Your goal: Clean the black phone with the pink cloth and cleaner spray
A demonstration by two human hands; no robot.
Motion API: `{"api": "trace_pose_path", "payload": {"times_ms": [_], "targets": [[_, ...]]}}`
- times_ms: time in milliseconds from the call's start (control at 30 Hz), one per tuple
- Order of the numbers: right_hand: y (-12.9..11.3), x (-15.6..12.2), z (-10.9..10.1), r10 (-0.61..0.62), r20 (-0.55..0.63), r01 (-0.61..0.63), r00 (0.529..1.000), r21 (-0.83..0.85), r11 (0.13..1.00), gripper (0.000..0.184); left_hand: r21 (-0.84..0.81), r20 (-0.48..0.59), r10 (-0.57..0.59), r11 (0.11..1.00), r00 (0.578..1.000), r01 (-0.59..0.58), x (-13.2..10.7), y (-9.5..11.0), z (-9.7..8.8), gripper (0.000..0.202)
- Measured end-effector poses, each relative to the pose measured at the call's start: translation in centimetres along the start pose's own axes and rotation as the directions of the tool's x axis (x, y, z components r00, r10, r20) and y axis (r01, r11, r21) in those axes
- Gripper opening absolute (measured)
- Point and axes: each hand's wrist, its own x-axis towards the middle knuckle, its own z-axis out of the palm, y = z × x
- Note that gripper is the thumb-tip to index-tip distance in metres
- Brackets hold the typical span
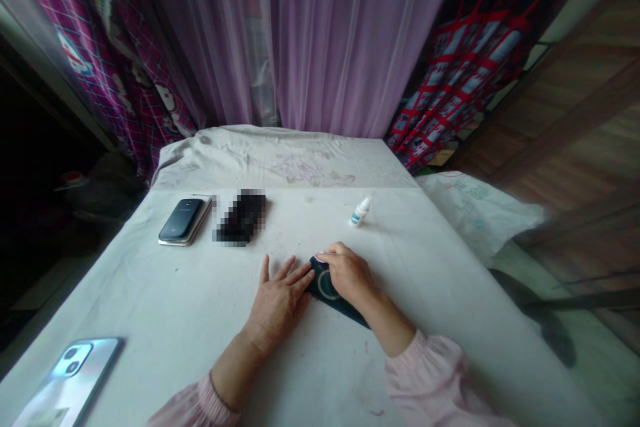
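A dark flat phone-like object with a light ring on it [326,285] lies on the white cloth-covered table [200,293] in front of me. My left hand [278,298] rests flat with fingers spread, fingertips touching the object's left edge. My right hand [349,273] lies on top of the object with fingers curled over its far end, covering most of it.
A dark phone stacked on a silver one [183,221] and a blurred dark item [241,217] lie at the far left. A small white dropper bottle [360,211] lies at the far right. A light blue phone [70,380] sits near left. Purple curtains [320,40] hang behind.
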Motion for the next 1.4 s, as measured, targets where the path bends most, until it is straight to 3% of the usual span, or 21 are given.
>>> {"api": "trace_pose_path", "payload": {"times_ms": [267, 467, 633, 800, 933, 1100, 1267, 1400], "targets": [[2.4, -3.4, -2.1, 0.052, 0.015, -0.052, 0.999, -0.016, 0.999, 0.034, 0.003, -0.017, -0.017, 1.000, 1.000, 0.017, 0.1, 0.2, 0.2, 0.042], [0.8, -1.1, -0.2, 0.027, -0.030, -0.027, 0.999, -0.010, 1.000, 0.032, -0.021, 0.060, -0.038, 0.999, 0.998, 0.039, 0.2, 0.3, -0.2, 0.045], [-0.6, 0.9, 1.0, -0.023, -0.043, 0.023, 0.999, 0.007, 1.000, 0.032, -0.011, 0.049, -0.047, 0.999, 0.998, 0.048, 0.2, 0.2, -0.3, 0.044], [1.4, -1.5, -0.8, 0.019, -0.018, -0.019, 1.000, -0.009, 1.000, 0.033, 0.003, 0.011, -0.045, 0.999, 0.999, 0.045, 0.2, 0.3, -0.3, 0.042], [3.0, -3.7, -2.2, 0.084, 0.035, -0.083, 0.996, -0.040, 0.996, 0.035, 0.010, 0.055, -0.057, 0.998, 0.997, 0.056, 0.3, 0.6, -0.6, 0.041], [1.6, -2.5, -1.0, 0.050, -0.018, -0.051, 0.999, -0.035, 0.998, 0.032, 0.042, 0.084, -0.060, 0.997, 0.995, 0.057, 0.4, 0.7, -0.7, 0.042], [0.5, -0.9, -0.1, 0.047, -0.024, -0.047, 0.999, 0.010, 0.999, 0.033, 0.059, 0.021, -0.064, 0.996, 0.998, 0.063, 0.4, 0.3, -0.4, 0.038], [1.5, -2.4, -0.4, 0.110, -0.021, -0.109, 0.994, 0.039, 0.993, 0.036, 0.064, -0.105, -0.166, 0.983, 0.980, 0.173, 1.5, 0.2, -0.5, 0.027]]}}
